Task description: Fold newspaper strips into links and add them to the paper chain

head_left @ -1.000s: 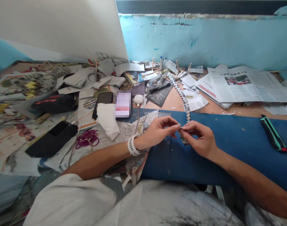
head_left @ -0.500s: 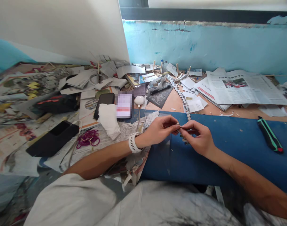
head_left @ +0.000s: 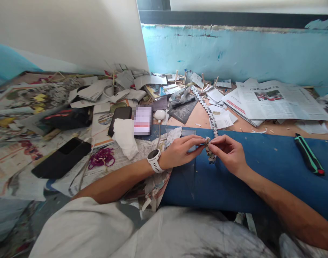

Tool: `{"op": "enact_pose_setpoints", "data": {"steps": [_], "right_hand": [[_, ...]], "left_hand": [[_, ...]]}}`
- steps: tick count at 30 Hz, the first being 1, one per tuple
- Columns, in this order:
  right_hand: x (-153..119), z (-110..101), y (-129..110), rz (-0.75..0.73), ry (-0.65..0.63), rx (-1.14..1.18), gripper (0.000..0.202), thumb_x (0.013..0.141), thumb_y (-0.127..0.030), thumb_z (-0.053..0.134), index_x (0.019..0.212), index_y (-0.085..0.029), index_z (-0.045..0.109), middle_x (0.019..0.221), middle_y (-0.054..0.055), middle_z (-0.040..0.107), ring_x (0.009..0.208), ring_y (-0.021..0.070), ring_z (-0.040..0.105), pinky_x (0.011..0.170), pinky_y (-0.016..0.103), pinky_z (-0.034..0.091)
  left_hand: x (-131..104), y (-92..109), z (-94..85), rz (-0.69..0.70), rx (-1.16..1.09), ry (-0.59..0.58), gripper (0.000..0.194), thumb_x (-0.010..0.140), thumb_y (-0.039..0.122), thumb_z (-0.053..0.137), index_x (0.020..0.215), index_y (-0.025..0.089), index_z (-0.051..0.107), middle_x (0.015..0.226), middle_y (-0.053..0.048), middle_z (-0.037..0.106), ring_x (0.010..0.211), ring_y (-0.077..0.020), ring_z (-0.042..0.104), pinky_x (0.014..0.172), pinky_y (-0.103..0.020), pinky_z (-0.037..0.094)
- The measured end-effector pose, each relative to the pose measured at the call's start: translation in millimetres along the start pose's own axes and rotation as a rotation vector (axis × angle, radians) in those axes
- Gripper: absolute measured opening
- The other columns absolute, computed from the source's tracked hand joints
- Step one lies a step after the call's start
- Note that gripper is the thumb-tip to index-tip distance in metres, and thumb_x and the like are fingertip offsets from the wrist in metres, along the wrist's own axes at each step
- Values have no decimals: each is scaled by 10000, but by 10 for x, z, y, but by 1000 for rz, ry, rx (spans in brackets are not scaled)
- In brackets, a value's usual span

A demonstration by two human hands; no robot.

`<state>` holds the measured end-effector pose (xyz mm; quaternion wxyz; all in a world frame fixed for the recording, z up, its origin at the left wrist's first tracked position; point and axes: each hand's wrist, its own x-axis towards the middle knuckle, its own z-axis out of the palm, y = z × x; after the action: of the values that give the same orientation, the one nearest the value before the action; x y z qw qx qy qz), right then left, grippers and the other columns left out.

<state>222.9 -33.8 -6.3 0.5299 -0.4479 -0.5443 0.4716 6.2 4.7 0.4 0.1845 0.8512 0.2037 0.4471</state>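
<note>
Head view.

Folded-paper chain (head_left: 207, 112), apparently newsprint: runs from upper centre of frame down to centre, near end hanging just below the fingertips over blue mat (head_left: 263, 161). Laid along tabletop (head_left: 201, 117) for much of its length, seemingly to spare the grip its weight.

Left hand (head_left: 181, 152), centre: nearly closed, thumb and forefinger pinched on near end of chain from the left. Right hand (head_left: 231, 154), right of centre: likewise nearly closed, pinched on same end from the opposite side. Gripped from two sides, probably to keep small folds from slipping or springing loose.

Utility knife (head_left: 309, 154), right of frame: lies on mat, well apart from both hands; presumably set there out of the way yet within reach. Newspapers (head_left: 276, 102), upper right: lie flat beyond mat, leaving room for the hands.

Hard to make out: join between hanging end and long run, behind right fingers; cannot tell whether unbroken. Far end of chain, lost among paper scraps (head_left: 216, 94), upper centre. Phone (head_left: 142, 120), left of centre: screen pixelated, unreadable. Black pouch (head_left: 66, 116), left: blurred, contents unseen. Right forearm (head_left: 287, 200), lower right: cut off at frame edge.
</note>
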Motion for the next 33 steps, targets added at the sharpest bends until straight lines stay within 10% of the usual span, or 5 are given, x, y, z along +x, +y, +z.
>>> {"op": "enact_pose_setpoints", "data": {"steps": [23, 29, 33], "right_hand": [[-18, -20, 13, 81, -71, 11, 255, 848, -406, 828, 977, -228, 698, 890, 19, 735, 789, 170, 718, 712, 290, 624], [-33, -34, 32, 52, -91, -138, 257, 871, -394, 806, 1017, -245, 657, 902, 17, 729, 770, 176, 731, 686, 292, 617], [-53, -5, 9, 8, -135, -233, 238, 902, -403, 768, 1033, -250, 641, 890, 16, 740, 770, 184, 744, 695, 303, 625]], "left_hand": [[-7, -69, -78, 307, 324, -83, 331, 937, 181, 694, 1258, 130, 634, 1136, -160, 786, 961, -210, 799, 826, -268, 660], [95, 28, -41, -468, -270, -122, 401, 929, 349, 729, 1268, 146, 662, 1027, -111, 793, 856, -181, 792, 775, -263, 667], [144, 7, -29, -721, -566, -192, 311, 930, 434, 718, 1022, 138, 744, 890, -74, 761, 778, -166, 744, 693, -259, 652]]}}
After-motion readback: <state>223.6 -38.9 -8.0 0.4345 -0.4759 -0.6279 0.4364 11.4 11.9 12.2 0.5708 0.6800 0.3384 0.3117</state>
